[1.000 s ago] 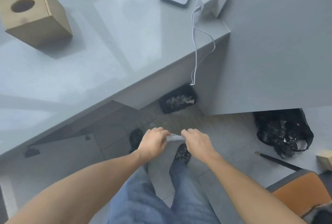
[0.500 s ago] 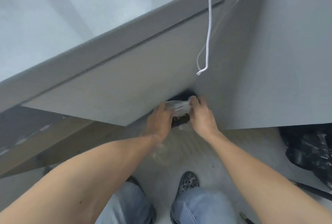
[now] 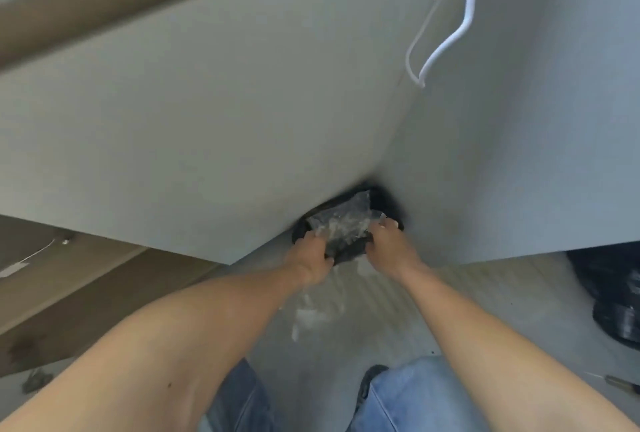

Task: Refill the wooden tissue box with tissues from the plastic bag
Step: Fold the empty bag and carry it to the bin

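Note:
A crumpled clear plastic bag (image 3: 344, 223) is stretched between my two hands, low under the grey desk. My left hand (image 3: 309, 257) pinches its left edge and my right hand (image 3: 392, 244) pinches its right edge. The bag hangs right over a small black waste bin (image 3: 387, 202) tucked in the corner where the desk panels meet. I cannot tell what the bag holds. The wooden tissue box is out of view.
The grey desk front panel (image 3: 207, 120) and side panel (image 3: 519, 154) close in above and to the right. A white cable (image 3: 448, 42) dangles at the upper right. A black rubbish bag (image 3: 616, 303) lies on the floor at the right edge. My jeans and a shoe (image 3: 372, 376) are below.
My view has dropped from the desktop to beneath the desk. Both hands have carried the clear plastic forward and down, from above my feet to over the black bin.

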